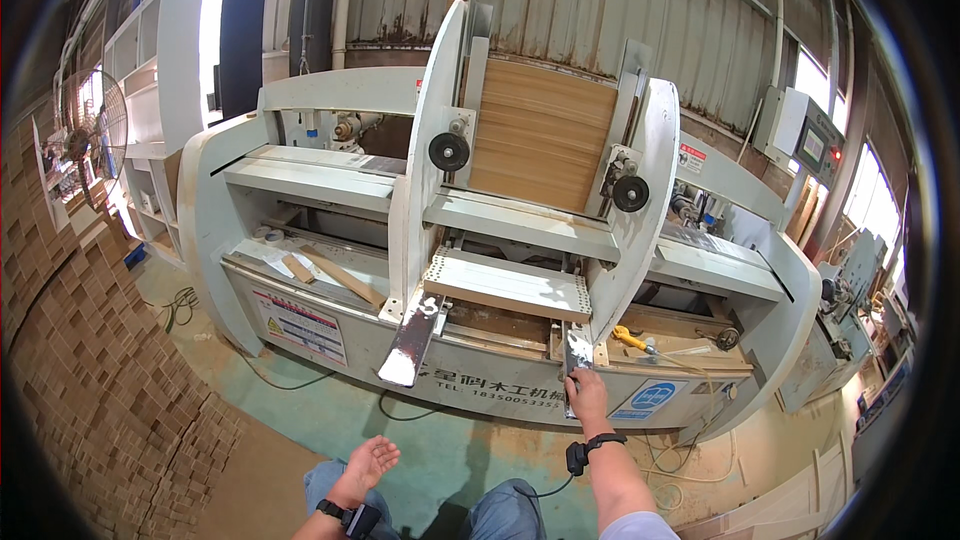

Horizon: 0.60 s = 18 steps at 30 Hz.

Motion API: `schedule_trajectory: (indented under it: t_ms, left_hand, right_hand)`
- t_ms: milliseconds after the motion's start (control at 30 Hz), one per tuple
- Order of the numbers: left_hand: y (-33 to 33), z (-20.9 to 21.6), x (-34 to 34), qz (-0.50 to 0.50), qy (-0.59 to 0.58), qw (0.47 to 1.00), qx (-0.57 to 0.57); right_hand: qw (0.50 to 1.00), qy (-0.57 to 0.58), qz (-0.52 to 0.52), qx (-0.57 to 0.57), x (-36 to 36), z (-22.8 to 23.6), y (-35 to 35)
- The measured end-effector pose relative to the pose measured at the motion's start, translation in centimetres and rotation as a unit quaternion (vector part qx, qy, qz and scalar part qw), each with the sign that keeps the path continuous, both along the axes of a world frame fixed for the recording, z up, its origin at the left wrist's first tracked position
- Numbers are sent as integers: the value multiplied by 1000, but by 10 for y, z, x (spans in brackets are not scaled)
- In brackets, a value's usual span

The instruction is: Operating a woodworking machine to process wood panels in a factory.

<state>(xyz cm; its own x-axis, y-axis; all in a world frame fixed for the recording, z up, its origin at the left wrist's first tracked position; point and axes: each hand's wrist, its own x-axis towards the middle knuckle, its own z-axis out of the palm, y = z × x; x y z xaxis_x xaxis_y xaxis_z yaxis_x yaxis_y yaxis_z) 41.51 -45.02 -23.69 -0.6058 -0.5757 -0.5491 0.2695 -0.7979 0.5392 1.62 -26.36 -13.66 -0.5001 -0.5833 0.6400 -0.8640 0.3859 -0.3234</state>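
Note:
My right hand (588, 396) is closed around the near end of a worn metal support bar (577, 345) that juts from the front of a large white woodworking machine (500, 395). My left hand (372, 460) hovers above my left knee, palm turned up, fingers stretched out and holding nothing. A second worn support bar (410, 345) sticks out to the left. Between the machine's two upright plates lies a white-topped board (510, 282) with rows of small holes along both ends. Behind it, wood-grain panels (545, 135) stand in the tall feed frame.
Two black hand knobs (449, 151) flank the feed frame. A yellow air gun (632, 339) rests on the right ledge, wood strips (342, 275) on the left one. Stacked brown boards (90, 370) fill the left side. Cables and a hose (665, 480) trail over the green floor.

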Motion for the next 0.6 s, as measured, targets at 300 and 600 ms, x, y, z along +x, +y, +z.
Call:
schedule_trajectory:
  t_ms: [300,600]
  left_hand:
    - [1,2,-1,1,6,1000,-2]
    - [1,3,-1,-2,6,1000,-2]
  right_hand:
    - [1000,0,-3,7,0,1,1]
    - [1000,4,-3,4,-2,-2,1]
